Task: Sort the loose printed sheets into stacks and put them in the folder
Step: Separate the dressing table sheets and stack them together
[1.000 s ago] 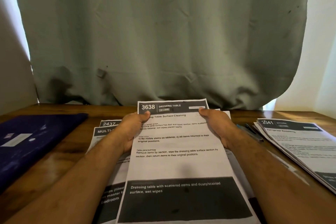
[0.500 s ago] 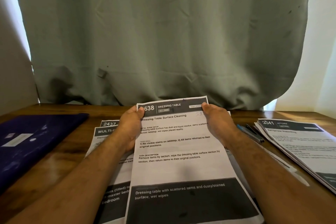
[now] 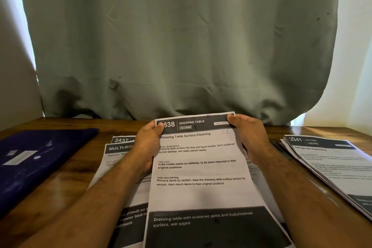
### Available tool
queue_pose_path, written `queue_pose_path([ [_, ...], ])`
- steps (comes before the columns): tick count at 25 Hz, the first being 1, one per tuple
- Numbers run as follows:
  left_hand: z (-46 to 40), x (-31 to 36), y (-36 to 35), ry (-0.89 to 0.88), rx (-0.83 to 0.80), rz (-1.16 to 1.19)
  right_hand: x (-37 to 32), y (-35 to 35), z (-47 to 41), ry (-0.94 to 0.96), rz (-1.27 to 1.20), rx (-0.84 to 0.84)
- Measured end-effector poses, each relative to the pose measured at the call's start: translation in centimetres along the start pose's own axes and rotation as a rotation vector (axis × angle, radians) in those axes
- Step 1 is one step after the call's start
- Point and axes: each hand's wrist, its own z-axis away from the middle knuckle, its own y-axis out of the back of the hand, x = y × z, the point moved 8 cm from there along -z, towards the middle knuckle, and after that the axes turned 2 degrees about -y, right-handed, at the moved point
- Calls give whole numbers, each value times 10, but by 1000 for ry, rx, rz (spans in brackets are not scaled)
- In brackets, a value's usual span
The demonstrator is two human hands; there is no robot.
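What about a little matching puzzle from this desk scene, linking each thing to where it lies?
Things:
1. white "Dressing Table" printed sheet
2. dark blue flat folder
3. fanned white "Kitchen" paper stack
4. white "Multi-Room" printed sheet

Places:
A. table's right side
B. under the left forearm
C. held at both top corners
D. table's left side

Pairs: 1-C, 2-D, 3-A, 4-B

A grey-green curtain [image 3: 181,42] hangs across the back, its hem bunched in folds where it meets the far edge of a wooden desk [image 3: 60,183]. Daylight glows past the curtain's left side and more strongly at the right, where a sheer pale drape [image 3: 354,66] shows. A plain wall [image 3: 14,86] stands at far left. A warm patch of light falls on the desk's right rear corner.
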Motion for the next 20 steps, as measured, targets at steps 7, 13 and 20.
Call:
queue_pose_path([
  [7, 2, 15, -27, -7, -36, 29, -20, 30, 2, -59, 35, 85],
  [13, -13, 13, -87, 17, -132, -104, -34, 95, -8, -62, 231, 129],
  [20, -34, -47, -107, 85, -97, -346, 4, 132, -22, -79, 593, 158],
])
